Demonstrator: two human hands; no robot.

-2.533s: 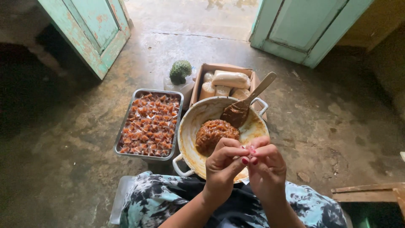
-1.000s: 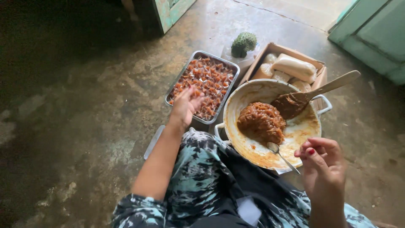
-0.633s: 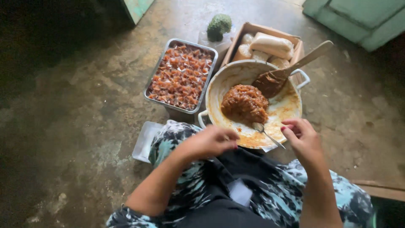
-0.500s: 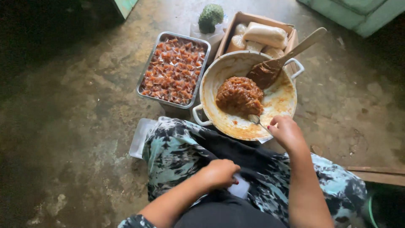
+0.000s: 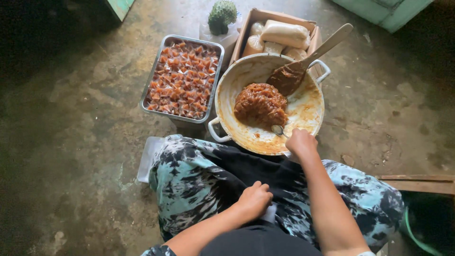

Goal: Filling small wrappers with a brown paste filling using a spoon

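- Right hand [image 5: 301,142]: my grip pinches a small metal spoon [image 5: 277,129], bowl against the brown paste mound [image 5: 260,103], pan [image 5: 310,114] centre, for scooping.
- Left hand [image 5: 254,199]: at 6 o'clock, loosely curled, resting on lap; contents indiscernible.
- Tray of wrapped pieces [image 5: 182,78]: 10 o'clock, within reach.

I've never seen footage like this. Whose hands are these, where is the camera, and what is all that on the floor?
The camera sits on a person's head and looks down, so the arms are the wearer's own. The right hand holds a small spoon at the brown paste in a wide pan. The left hand rests on the lap, closed over something pale that I cannot make out. A wooden spatula leans in the pan. Beside it on the concrete floor stand a metal tray of small wrapped pieces, a cardboard box of pale bags, and a green spiky fruit.
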